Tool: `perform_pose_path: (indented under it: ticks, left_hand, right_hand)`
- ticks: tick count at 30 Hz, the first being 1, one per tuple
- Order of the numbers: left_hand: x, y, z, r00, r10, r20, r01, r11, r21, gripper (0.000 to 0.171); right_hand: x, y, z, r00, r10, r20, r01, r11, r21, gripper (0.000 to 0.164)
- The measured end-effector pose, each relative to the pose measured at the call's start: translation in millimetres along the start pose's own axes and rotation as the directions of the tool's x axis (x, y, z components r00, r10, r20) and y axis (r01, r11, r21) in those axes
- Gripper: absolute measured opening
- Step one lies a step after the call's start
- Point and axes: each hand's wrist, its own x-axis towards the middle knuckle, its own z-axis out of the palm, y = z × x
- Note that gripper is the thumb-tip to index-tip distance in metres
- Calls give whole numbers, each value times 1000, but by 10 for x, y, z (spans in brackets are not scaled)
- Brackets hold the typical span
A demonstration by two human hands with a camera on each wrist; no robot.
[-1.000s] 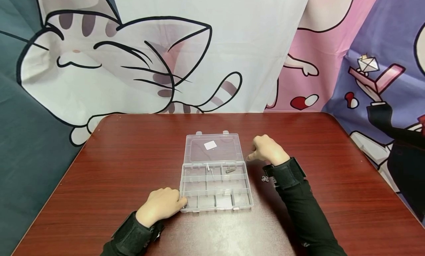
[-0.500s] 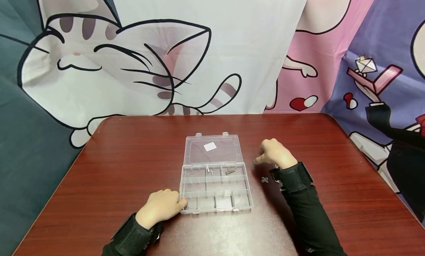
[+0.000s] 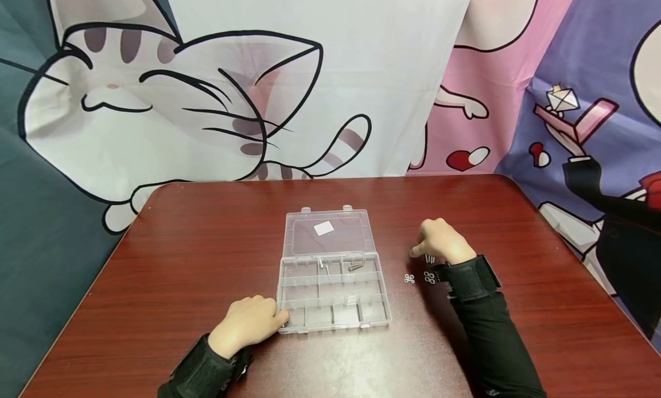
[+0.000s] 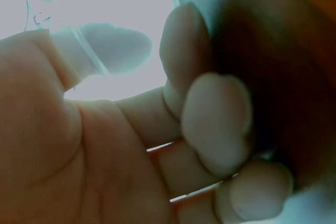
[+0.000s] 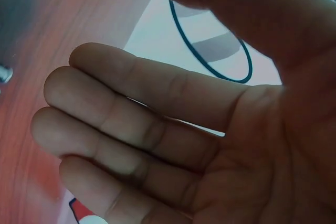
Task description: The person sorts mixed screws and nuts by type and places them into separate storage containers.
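Note:
A clear plastic compartment box (image 3: pixel 335 327) lies on the table with its lid (image 3: pixel 330 242) folded back. At its front left corner my left hand (image 3: pixel 248 323) grips the wall, thumb on the inner side. The left wrist view shows that thumb through the clear plastic and the fingers curled. A few screws (image 3: pixel 355 266) lie in the rear compartments. To the right of the box my right hand (image 3: pixel 441 241) hovers low, fingers nearly straight in the right wrist view, palm bare. Below it are several small screws (image 3: pixel 430 259), partly covered by the hand.
Small nuts or washers (image 3: pixel 409 278) form a cluster right of the box. Beside them lies a second cluster of larger ring-like nuts (image 3: pixel 429 277), near the right wrist strap. A printed cloth (image 3: pixel 330 100) hangs behind the far edge of the wooden table (image 3: pixel 206 226).
My right hand has moved right, away from the box, uncovering the second nut cluster and part of the screws. My left hand keeps its grip on the box corner.

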Motion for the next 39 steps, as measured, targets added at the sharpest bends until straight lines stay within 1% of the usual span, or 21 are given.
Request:
perform_pose_path:
  ticks: [5, 10, 15, 20, 25, 30, 33, 39]
  left_hand:
    - [-2, -10, 15, 1000, -2, 1, 2, 1000, 3, 44]
    - [-3, -13, 14, 1000, 3, 10, -3, 1000, -11, 44]
    - [2, -21, -7, 1000, 5, 11, -5, 1000, -25, 45]
    - [8, -19, -17, 1000, 1, 7, -1, 1000, -9, 44]
    - [10, -18, -23, 1000, 1, 7, -1, 1000, -10, 44]
    - [21, -13, -18, 1000, 1, 8, -1, 1000, -4, 44]
    - [24, -12, -10, 1000, -2, 10, 1, 1000, 9, 43]
    - [26, -14, -2, 1000, -9, 15, 9, 1000, 20, 43]
  right_hand:
    - [-33, 84, 3, 1000, -11, -20, 11, 1000, -7, 13]
    - [-59, 153, -3, 1000, -6, -20, 6, 1000, 7, 9]
    - [-60, 193, -41, 1000, -1, -25, 1, 1000, 13, 8]
    - [-67, 217, -52, 999, 2, -37, -2, 1000, 4, 8]
    - [-32, 210, -7, 999, 17, -30, -16, 1000, 9, 10]
    - [16, 200, 56, 999, 26, -41, -26, 1000, 14, 11]
    - [38, 208, 89, 998, 41, -46, -40, 999, 14, 13]
    - [68, 233, 136, 996, 87, -29, -87, 996, 7, 12]
